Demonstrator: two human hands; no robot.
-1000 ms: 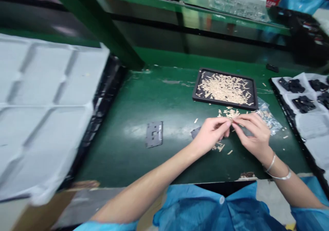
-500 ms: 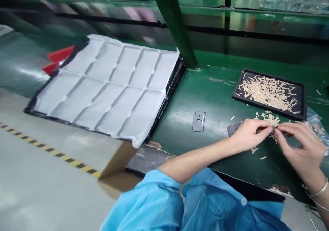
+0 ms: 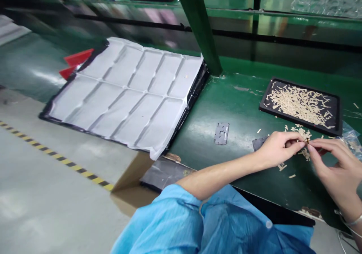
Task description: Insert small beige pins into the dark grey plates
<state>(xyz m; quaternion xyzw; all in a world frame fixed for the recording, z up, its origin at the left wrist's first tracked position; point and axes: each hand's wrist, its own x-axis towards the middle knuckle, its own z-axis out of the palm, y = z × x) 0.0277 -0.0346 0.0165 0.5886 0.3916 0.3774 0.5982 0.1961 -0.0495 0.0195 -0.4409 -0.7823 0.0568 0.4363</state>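
Note:
My left hand (image 3: 279,148) and my right hand (image 3: 333,163) meet fingertip to fingertip above the green bench. Thumb and forefinger of each are pinched around a tiny dark piece (image 3: 307,141), too small to name. Beneath and behind the fingers lies a loose pile of small cream strips (image 3: 304,131). Partly covered by my left hand is a dark grey flat plate (image 3: 258,144). A similar grey plate with small cut-outs (image 3: 221,133) lies flat on the bench further left.
A black tray (image 3: 263,107) of cream strips stands behind my hands, with a clear plastic bag (image 3: 352,141) at its right. Left of the green post (image 3: 198,28) is a large tray under a white compartmented sheet (image 3: 130,95). An open cardboard box (image 3: 132,197) sits below the bench edge.
The whole view has shifted slightly, so things appear a little further right. My hands keep their fingertips together over the strips; the dark piece between them shows more clearly.

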